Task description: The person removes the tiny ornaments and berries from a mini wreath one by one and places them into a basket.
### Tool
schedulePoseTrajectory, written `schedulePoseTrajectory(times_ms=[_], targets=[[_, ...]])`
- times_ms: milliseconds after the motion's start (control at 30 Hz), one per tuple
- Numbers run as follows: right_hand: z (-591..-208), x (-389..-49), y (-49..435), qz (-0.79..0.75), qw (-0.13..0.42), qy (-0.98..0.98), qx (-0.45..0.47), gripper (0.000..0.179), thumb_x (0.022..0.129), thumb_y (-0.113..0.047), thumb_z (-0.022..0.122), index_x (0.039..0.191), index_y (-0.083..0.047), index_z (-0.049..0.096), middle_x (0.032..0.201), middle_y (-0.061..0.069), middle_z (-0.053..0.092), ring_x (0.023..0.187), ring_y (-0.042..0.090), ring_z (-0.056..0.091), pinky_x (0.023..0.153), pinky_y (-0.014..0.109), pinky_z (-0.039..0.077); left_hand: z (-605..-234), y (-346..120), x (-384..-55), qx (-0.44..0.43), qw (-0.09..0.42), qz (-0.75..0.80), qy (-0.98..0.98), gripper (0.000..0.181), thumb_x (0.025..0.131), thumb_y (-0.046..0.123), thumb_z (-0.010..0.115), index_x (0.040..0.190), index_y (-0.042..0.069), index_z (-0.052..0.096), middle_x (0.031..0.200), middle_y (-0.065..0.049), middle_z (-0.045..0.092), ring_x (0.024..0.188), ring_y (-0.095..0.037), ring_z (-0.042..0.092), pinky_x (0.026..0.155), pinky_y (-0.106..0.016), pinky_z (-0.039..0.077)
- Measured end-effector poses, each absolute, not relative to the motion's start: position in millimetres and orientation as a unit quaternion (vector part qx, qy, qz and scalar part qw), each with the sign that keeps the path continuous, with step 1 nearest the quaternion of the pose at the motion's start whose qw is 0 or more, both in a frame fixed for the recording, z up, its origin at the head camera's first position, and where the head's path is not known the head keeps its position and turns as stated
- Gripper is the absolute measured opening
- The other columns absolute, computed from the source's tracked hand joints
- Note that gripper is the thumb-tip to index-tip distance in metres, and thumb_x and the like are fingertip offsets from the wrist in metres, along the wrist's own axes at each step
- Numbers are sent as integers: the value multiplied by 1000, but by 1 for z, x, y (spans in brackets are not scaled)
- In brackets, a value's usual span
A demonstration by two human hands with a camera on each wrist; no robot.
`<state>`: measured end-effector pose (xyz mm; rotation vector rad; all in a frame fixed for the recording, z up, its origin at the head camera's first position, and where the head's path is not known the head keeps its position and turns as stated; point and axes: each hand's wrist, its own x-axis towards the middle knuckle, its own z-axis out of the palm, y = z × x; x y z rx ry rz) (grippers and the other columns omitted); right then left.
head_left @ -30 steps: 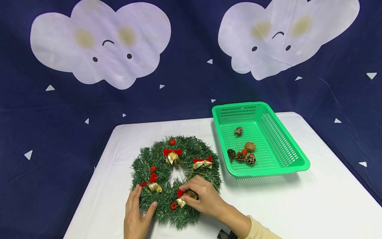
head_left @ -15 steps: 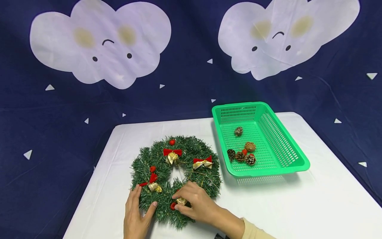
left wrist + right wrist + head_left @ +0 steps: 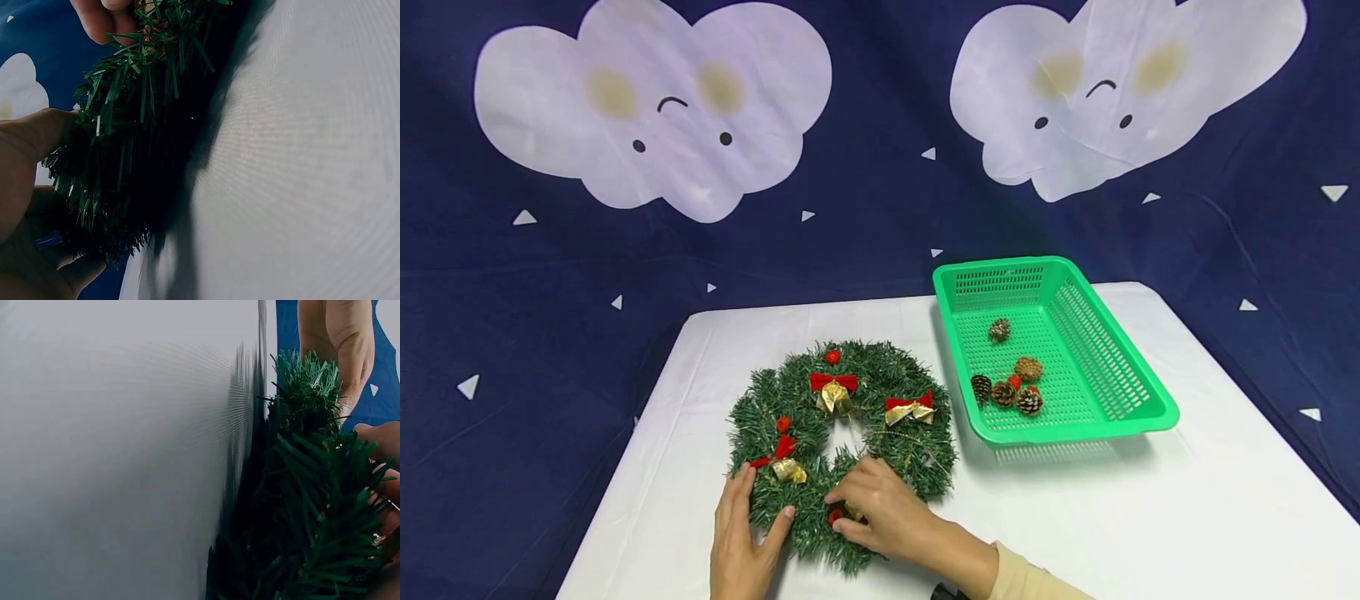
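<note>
A green tinsel wreath lies on the white table, trimmed with red and gold bows and small red flowers. My left hand rests on its lower left edge, thumb and fingers spread and fairly straight. Beside that hand's fingertips is a bow with gold tails. My right hand is at the wreath's near side, its curled fingers and thumb pinching a bow that they mostly hide. A red flower shows between the thumb and forefinger tips. In the left wrist view, the left thumb presses the wreath's side.
A green perforated basket stands at the back right, right of the wreath. Inside are several pine cones and a few red pieces. Two more bows, one of them the upper bow, sit on the wreath's far half. A dark blue cloud-patterned curtain hangs behind.
My right hand has moved slightly left over the near bow, which it now covers almost wholly. My left hand, the wreath and the basket have stayed in place.
</note>
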<state>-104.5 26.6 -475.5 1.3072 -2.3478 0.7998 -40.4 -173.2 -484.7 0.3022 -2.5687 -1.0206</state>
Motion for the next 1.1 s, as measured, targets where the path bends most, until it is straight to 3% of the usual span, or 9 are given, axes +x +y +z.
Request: schedulePoseTrajectory(times_ms=[1100], targets=[[-484, -105, 19, 187, 199, -838, 472, 19, 74, -25, 78, 92, -26, 71, 85, -16, 67, 89, 6, 48, 76, 23, 39, -484, -173, -41, 110, 176, -354, -912, 74, 78, 23, 76, 140, 1, 42, 146, -16, 39, 135, -44, 30, 102, -61, 33]])
